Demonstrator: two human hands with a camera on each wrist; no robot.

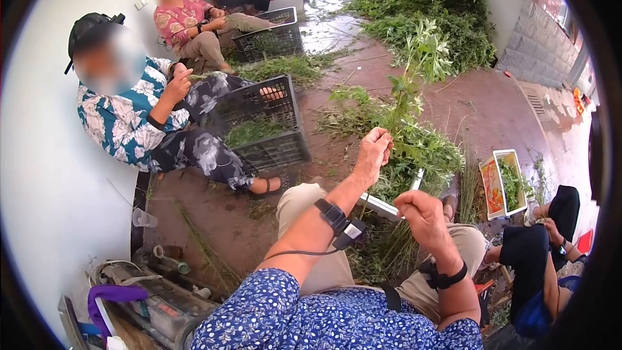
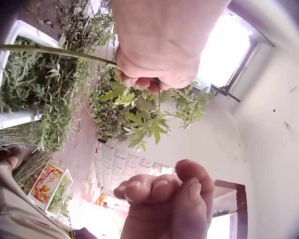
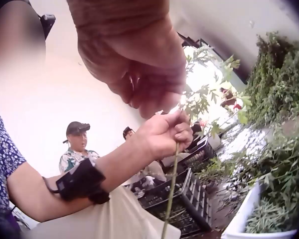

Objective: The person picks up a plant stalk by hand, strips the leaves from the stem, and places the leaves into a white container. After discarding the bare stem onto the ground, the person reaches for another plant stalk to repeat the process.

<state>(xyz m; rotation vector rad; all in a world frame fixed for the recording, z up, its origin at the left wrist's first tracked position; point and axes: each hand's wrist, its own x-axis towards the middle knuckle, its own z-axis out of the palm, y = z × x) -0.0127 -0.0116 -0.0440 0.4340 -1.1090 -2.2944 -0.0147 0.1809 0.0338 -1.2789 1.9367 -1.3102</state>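
Note:
My left hand [image 1: 374, 155] grips a long green plant stem [image 3: 170, 199]. Jagged leaves [image 1: 414, 74] of the stalk stand up beyond the fist, while its bare lower end sticks out on the near side. Lower and to the right, my right hand [image 1: 424, 217] is raised with its fingers curled and the thumb drawn in; nothing shows in it. In the left wrist view the right hand [image 2: 164, 204] faces the gripped stalk, apart from it. Below both hands stands a white crate [image 1: 382, 207] heaped with leaves, its rim partly covered by greenery.
Loose stalks lie around my legs. A decorated white box [image 1: 494, 191] with leaves stands to the right beside a seated person. Black crates [image 1: 301, 149] and more seated people line the left wall. A big leafy pile [image 1: 434, 6] rises at the back.

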